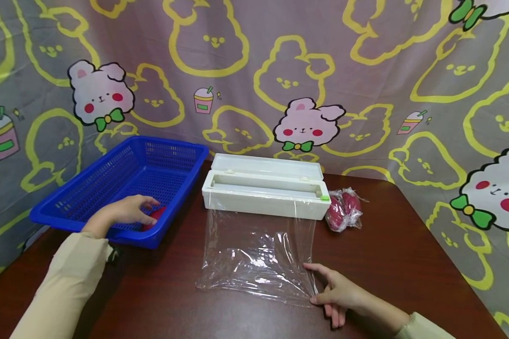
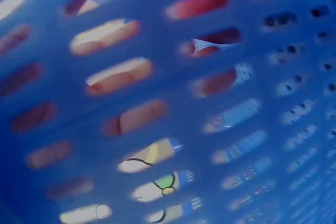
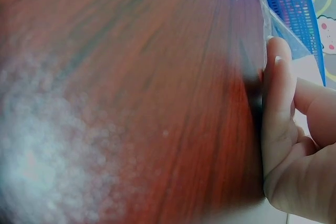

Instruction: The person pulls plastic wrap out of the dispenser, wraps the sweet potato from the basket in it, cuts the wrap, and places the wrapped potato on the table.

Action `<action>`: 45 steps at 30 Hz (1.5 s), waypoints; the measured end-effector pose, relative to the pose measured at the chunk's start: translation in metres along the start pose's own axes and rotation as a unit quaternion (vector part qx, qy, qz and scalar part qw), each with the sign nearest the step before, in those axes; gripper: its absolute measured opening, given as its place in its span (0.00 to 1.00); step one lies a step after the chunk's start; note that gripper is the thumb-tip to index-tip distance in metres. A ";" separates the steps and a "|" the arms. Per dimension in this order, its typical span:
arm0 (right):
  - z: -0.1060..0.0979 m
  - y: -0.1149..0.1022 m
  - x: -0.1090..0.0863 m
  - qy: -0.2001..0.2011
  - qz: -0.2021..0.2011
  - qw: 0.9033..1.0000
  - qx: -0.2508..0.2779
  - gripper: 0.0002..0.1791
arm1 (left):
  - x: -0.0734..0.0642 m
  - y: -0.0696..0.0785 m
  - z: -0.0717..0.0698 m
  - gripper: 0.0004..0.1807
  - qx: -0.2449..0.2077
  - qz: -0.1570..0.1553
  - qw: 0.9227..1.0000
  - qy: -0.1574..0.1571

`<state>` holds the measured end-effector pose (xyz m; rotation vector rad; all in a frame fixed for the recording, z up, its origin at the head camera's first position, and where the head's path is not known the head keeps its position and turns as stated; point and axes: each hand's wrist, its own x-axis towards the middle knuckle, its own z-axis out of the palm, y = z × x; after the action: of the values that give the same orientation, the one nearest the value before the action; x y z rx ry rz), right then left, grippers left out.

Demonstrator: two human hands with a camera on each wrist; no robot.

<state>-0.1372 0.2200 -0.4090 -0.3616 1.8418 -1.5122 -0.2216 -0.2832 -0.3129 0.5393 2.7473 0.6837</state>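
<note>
My left hand [image 1: 129,210] is inside the blue plastic basket [image 1: 59,200], thumb and fingers apart beside a red object [image 1: 158,215], which the hand and basket wall partly hide. Through the slots of the basket wall [image 2: 184,93], the left wrist view gives glimpses of skin and red. At the near right corner of a sheet of clear plastic wrap [image 1: 254,263], my right hand [image 1: 339,292] touches the film with thumb and forefinger spread apart. The film runs out from a white wrap dispenser [image 1: 263,202] whose lid [image 1: 267,165] stands raised.
Two red things wrapped in clear film [image 1: 343,209] lie at the dispenser's right end. A green cutter slide [image 1: 324,198] sits on the dispenser's right side. Behind the dark wooden table [image 1: 390,263] hangs a patterned curtain [image 1: 246,56].
</note>
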 end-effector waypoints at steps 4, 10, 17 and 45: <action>-0.001 -0.001 -0.001 -0.004 0.006 1.000 0.004 0.42 | 0.001 -0.004 0.003 0.31 -0.037 -0.021 0.999 -0.032; -0.002 -0.002 0.000 -0.001 0.009 1.000 0.006 0.42 | 0.004 -0.011 0.006 0.32 -0.057 -0.037 0.997 -0.043; -0.001 -0.001 0.000 -0.008 0.002 1.000 0.008 0.42 | 0.004 -0.012 0.009 0.34 -0.053 -0.027 0.997 -0.047; -0.002 0.001 0.000 -0.001 0.007 1.000 0.001 0.42 | -0.029 0.036 -0.022 0.41 -0.042 -0.067 0.980 0.184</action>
<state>-0.1390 0.2217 -0.4095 -0.3497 1.8365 -1.5040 -0.1926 -0.2739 -0.2714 0.2214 3.0381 0.9446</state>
